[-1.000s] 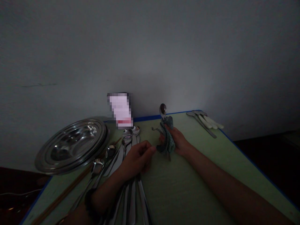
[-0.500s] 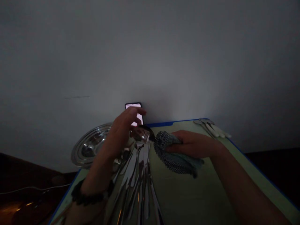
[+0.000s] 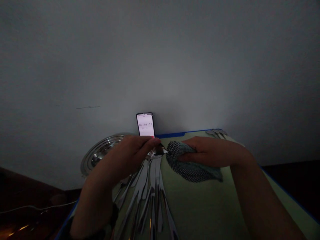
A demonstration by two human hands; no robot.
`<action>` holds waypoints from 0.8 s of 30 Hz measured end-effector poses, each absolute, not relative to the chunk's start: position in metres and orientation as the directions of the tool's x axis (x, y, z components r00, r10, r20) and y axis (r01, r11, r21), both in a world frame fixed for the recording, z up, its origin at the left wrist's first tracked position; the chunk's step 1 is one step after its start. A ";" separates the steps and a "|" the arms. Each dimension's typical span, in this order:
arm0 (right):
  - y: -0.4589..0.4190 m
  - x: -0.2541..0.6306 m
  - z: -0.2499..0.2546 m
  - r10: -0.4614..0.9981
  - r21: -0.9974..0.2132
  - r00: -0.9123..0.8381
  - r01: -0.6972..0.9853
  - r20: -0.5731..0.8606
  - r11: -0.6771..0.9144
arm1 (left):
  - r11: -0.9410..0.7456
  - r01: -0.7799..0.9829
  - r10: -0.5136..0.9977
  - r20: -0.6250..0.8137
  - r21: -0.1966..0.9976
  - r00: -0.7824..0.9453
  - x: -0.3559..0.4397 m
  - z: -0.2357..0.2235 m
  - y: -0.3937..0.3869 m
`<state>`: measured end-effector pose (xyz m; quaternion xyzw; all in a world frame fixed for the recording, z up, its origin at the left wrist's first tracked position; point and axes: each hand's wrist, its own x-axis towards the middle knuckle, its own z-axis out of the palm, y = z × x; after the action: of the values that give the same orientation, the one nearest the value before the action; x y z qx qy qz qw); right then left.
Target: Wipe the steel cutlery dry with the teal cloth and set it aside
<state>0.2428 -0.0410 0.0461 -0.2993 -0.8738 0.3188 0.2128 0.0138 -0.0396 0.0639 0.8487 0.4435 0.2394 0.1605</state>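
Note:
My left hand [image 3: 130, 153] is closed around the bowl of a shiny metal spoon [image 3: 160, 150], thumb on top; its fingers hide much of the bowl. My right hand [image 3: 207, 150] grips a dark checked cloth [image 3: 192, 170], bunched around the spoon's handle end, which is hidden inside it. Both hands are raised over the table, close to each other. Below them lies a spread of metal cutlery [image 3: 151, 193], mostly knives, with handles towards me.
A round metal dish [image 3: 91, 158] stands at the table's back left, partly behind my left arm. A lit phone [image 3: 146, 125] showing a timer leans on the grey wall [image 3: 175, 66]. Several utensils [image 3: 216, 133] lie at the back right. The green tabletop [image 3: 200, 206] has a blue edge.
My left hand has come down from beside the spoon's bowl and closed on it, uncovering the phone screen. The right hand with the cloth stays nearly in place. The view has shifted slightly.

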 end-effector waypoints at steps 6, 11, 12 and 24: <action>-0.033 0.269 0.040 0.750 -0.719 -0.659 0.492 0.062 0.491 | -0.462 0.697 0.886 0.251 0.548 0.389 0.003 0.058 -0.028; -0.037 0.280 0.047 0.808 -0.727 -0.589 0.562 -0.016 0.395 | -0.385 0.698 0.919 0.179 0.604 0.351 0.000 0.060 -0.028; -0.038 0.279 0.049 0.811 -0.713 -0.583 0.588 -0.046 0.383 | -0.344 0.717 0.929 0.111 0.606 0.352 0.001 0.061 -0.029; -0.043 0.236 0.049 0.769 -0.515 -0.639 0.657 0.008 0.551 | -0.369 0.806 0.921 0.063 0.462 0.385 0.015 0.058 -0.027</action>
<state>0.2363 -0.0431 0.0486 -0.4083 -0.8728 0.2404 0.1170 0.0155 -0.0270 0.0584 0.8121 0.5317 0.1578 0.1813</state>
